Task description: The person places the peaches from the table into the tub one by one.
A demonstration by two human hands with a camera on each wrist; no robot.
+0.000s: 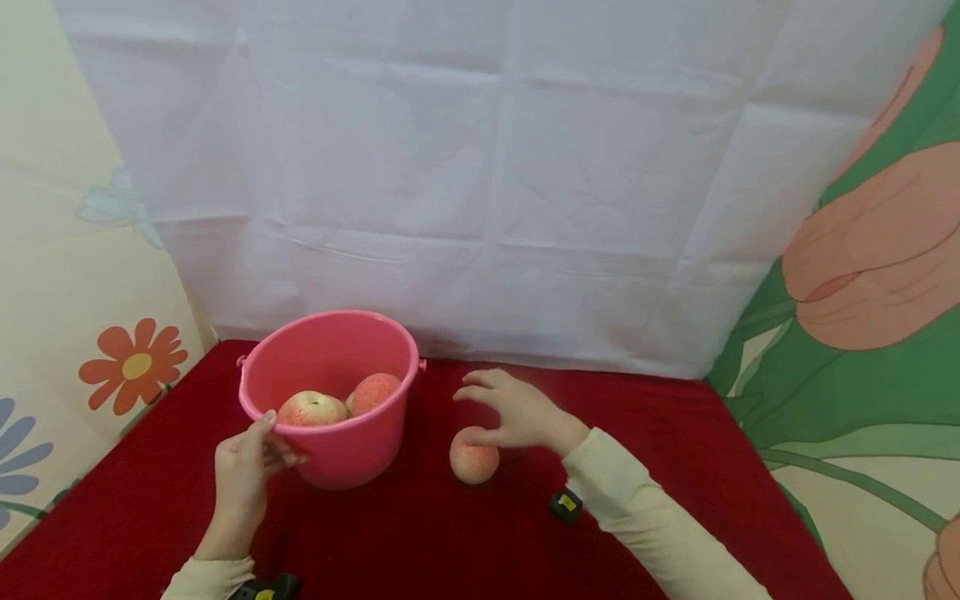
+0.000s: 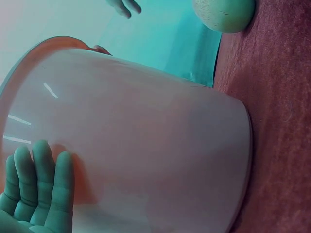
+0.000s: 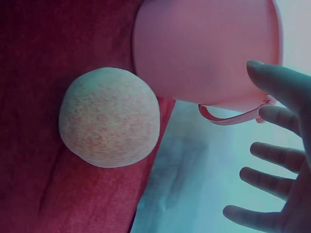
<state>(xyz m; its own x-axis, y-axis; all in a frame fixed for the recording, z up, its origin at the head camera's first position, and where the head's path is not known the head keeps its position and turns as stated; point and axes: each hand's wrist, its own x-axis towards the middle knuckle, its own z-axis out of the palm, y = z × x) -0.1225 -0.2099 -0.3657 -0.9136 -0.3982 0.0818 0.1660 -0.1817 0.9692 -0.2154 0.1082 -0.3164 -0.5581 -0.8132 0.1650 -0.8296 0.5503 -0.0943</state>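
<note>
A pink plastic bucket (image 1: pixel 348 454) with a few peaches in it stands at the left, its mouth tipped toward me. My left hand (image 1: pixel 243 479) pinches the near rim, thumb over the edge and fingers against the outer wall. In the left wrist view those fingers (image 2: pixel 60 184) lie along the bucket wall. Inside show a pale, red-speckled peach (image 1: pixel 311 409) and a redder peach (image 1: pixel 375 391). To the bucket's right, a single peach (image 1: pixel 474 460) sits on the cloth. Just above it hovers my right hand (image 1: pixel 521 414), fingers spread; the right wrist view shows space between them and the peach (image 3: pixel 109 119).
Dark red cloth (image 1: pixel 420 542) covers the table. White creased sheeting (image 1: pixel 480 183) hangs behind it. Flower-printed panels stand at the left (image 1: pixel 90 275) and right (image 1: pixel 870 383). The bucket's handle (image 3: pixel 228 119) hangs on its far side in the right wrist view.
</note>
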